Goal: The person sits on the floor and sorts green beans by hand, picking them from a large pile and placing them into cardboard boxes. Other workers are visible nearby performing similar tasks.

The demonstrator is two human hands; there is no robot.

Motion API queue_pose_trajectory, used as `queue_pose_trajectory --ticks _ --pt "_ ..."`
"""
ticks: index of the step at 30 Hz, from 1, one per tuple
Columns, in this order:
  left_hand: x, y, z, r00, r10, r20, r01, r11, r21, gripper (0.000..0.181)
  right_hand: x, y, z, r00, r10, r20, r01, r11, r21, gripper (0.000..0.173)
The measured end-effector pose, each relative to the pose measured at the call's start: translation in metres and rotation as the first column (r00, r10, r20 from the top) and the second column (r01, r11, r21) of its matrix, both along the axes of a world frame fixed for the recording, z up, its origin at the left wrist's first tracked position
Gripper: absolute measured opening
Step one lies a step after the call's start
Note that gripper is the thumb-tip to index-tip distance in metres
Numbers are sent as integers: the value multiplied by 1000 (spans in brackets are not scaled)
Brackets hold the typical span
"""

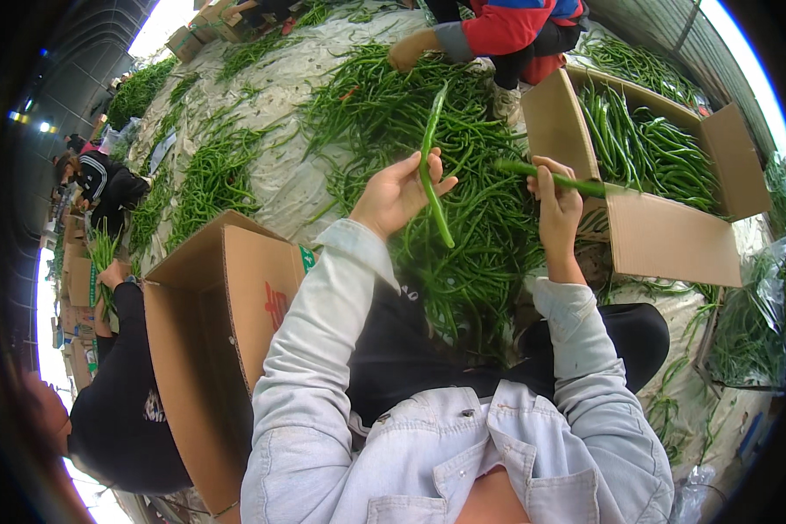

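My left hand [396, 193] holds one long green chili pepper [430, 141] between thumb and fingers, its length running up and down in the view. In my right hand [559, 206] is another green pepper [580, 186], blurred and lying crosswise, one end near the flap of a cardboard box. Below both hands spreads a large heap of long green peppers [478, 262] on the ground sheet. To the right, the open cardboard box [671, 226] holds peppers [648, 147] laid side by side.
An open cardboard box [196, 367] stands close at my left. Across the heap, a co-worker's gloved hand [411, 51] reaches into the peppers. Another person [124, 393] sits at the left, holding peppers [103, 255]. A plastic-covered bundle [753, 327] lies at right.
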State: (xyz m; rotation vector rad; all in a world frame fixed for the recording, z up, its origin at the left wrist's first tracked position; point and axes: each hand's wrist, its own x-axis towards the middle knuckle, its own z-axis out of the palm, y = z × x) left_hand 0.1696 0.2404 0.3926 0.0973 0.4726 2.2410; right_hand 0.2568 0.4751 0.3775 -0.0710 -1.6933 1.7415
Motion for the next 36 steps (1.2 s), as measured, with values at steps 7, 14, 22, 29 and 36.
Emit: queue_pose_trajectory --ticks 7,14,22,29,36 --pt "24 17 7 983 68 -172 -139 884 -447 29 21 -10 26 960 -180 -214 262 845 465 19" --pt "55 52 -6 908 -83 -412 -256 667 -700 44 39 -14 -3 983 -20 -185 130 785 606 29" --pt "121 78 -83 961 41 -274 -225 691 -687 32 94 -34 -75 989 123 82 -147 875 461 27" --pt "181 88 -167 735 -484 -475 -355 322 -878 33 116 -14 -147 640 433 634 -58 851 -522 46" --pt "181 120 -158 688 -523 -503 -278 451 -848 36 128 5 -188 655 488 576 157 658 -736 30"
